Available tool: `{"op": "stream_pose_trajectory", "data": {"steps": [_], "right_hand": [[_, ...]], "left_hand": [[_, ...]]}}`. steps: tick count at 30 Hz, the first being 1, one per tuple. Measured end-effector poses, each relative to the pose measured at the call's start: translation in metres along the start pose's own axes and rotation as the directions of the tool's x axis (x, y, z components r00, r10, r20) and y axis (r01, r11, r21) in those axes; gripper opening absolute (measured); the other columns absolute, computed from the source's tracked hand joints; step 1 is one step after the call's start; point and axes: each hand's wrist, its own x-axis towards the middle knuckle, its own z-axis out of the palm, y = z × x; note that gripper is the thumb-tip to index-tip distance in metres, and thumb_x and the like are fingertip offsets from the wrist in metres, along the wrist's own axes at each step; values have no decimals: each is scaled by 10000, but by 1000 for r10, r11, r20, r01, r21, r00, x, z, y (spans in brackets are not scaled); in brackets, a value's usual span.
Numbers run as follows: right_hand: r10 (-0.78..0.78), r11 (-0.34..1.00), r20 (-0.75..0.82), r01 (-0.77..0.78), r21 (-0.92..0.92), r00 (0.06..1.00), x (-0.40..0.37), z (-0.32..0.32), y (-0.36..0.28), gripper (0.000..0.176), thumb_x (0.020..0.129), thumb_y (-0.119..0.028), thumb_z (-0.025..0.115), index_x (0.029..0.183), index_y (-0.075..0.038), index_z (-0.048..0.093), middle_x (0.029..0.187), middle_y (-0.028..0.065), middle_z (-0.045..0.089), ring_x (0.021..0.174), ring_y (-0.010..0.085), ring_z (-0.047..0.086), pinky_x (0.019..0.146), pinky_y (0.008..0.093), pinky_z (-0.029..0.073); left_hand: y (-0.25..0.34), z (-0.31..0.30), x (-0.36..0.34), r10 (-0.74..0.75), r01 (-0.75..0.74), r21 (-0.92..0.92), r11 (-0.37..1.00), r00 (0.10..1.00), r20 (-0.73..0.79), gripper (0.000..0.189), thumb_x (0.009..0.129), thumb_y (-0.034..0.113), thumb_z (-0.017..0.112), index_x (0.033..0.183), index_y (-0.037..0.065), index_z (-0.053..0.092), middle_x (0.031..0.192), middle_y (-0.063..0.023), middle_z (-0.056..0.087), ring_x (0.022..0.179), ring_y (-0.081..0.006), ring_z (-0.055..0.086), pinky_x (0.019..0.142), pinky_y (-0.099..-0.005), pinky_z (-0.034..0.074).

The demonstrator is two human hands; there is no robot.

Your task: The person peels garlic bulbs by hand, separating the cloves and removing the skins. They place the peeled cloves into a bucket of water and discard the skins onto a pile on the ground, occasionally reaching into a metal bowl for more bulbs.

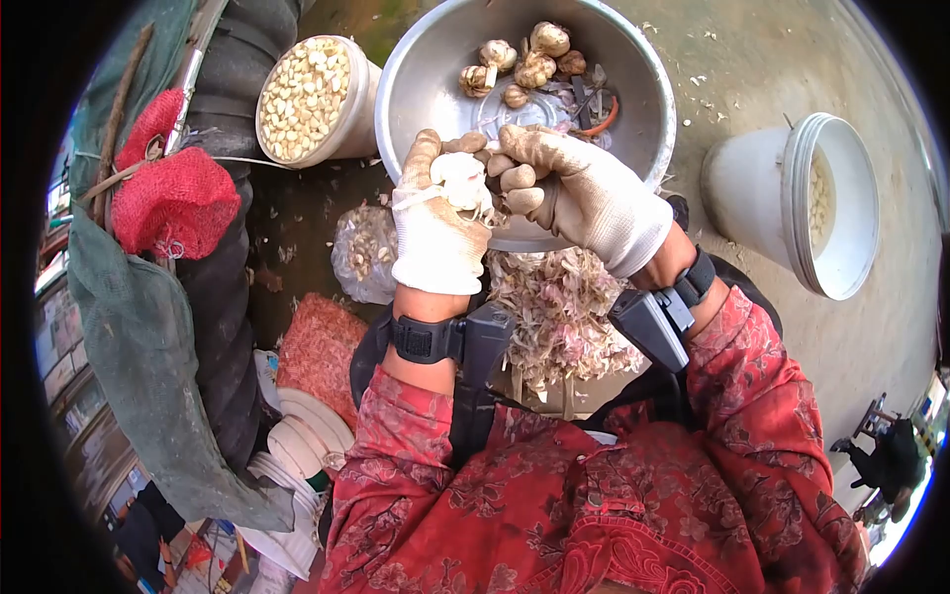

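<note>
Both of my hands wear white knit gloves with stained tan coating, and they meet over the near rim of a metal basin point(393, 109). In my left hand point(437, 223) is a pale, partly peeled garlic bulb point(459, 178), with loose skin hanging at its lower side. My right hand point(584, 193) is closed close beside the bulb, its fingers curled; what they pinch, if anything, is hidden. Inside the basin lie several unpeeled garlic bulbs point(535, 69) and an orange-red curved handle point(601, 119).
A bucket of peeled cloves point(305, 99) stands left of the basin. At right a white bucket point(747, 183) leans with cloves inside. Garlic skins point(564, 307) are heaped below my hands. A clear plastic bag point(364, 252) and red mesh sack point(317, 351) lie at left.
</note>
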Motion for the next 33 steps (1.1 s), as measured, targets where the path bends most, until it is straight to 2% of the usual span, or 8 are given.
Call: {"op": "stream_pose_trajectory", "data": {"steps": [4, 12, 17, 25, 28, 30, 31, 33], "right_hand": [[-2, 999, -39, 4, 53, 999, 1, -3, -6, 185, 955, -132, 527, 1003, 44, 557, 844, 56, 569, 644, 74, 487, 551, 201, 416], [-111, 987, -12, 109, -119, 994, -2, -5, -10, 169, 961, -174, 518, 947, -13, 568, 790, 23, 570, 610, 59, 474, 529, 183, 390], [-202, 721, -153, 41, -691, 967, -15, 10, -12, 237, 969, -282, 500, 965, -51, 551, 722, -16, 527, 575, 44, 428, 495, 183, 358], [-364, 511, -346, -125, -850, 865, -10, 21, -10, 343, 945, -351, 516, 987, -18, 584, 666, 8, 583, 541, 55, 531, 458, 212, 425], [-490, 414, -240, -19, -910, 838, -7, 13, -5, 388, 945, -367, 508, 1056, -2, 580, 666, 73, 600, 595, 149, 599, 554, 285, 479], [-591, 139, -29, 66, -988, 806, -4, 3, -1, 365, 953, -323, 496, 1131, -13, 569, 762, 151, 619, 725, 275, 644, 665, 349, 494], [-591, 139, -30, 65, -988, 806, -5, -1, -1, 365, 953, -323, 496, 1131, -13, 569, 762, 151, 619, 725, 275, 644, 665, 349, 494], [-519, -217, 298, 213, -953, 801, -9, -7, -3, 303, 955, -266, 485, 1140, -45, 578, 897, 182, 621, 825, 337, 633, 706, 369, 496]], "left_hand": [[13, 33, 3, -41, 48, 265, 963, 999, -30, 331, 987, 275, 469, 1153, 10, 577, 880, -53, 622, 608, -71, 531, 514, -200, 439], [-5, 58, -4, 51, -77, 593, 801, 997, 60, 302, 963, 207, 530, 1199, 20, 554, 740, -25, 632, 566, -94, 585, 489, -185, 459], [-8, 48, 1, 153, -204, 652, 730, 979, 134, 253, 957, 180, 524, 1130, 5, 586, 756, -40, 620, 533, -83, 535, 466, -198, 443], [-18, 41, 6, 195, -169, 818, 549, 978, 71, 164, 963, 174, 508, 946, 21, 565, 600, -12, 497, 420, -57, 407, 370, -212, 312], [-19, 31, 12, 169, -254, 889, 380, 964, 203, 142, 968, 154, 492, 924, 32, 549, 602, -14, 497, 422, -60, 419, 365, -213, 314], [-20, 31, 12, 217, -288, 945, 154, 943, 252, 191, 914, 196, 523, 847, 21, 566, 733, -162, 596, 666, -327, 596, 626, -402, 475], [-20, 32, 12, 216, -288, 945, 154, 943, 252, 191, 914, 196, 523, 847, 21, 566, 733, -162, 596, 666, -327, 596, 626, -402, 475], [-20, 35, 9, 199, -298, 945, 136, 942, 269, 192, 915, 194, 519, 852, 21, 571, 747, -167, 607, 705, -349, 595, 657, -404, 477]]}}
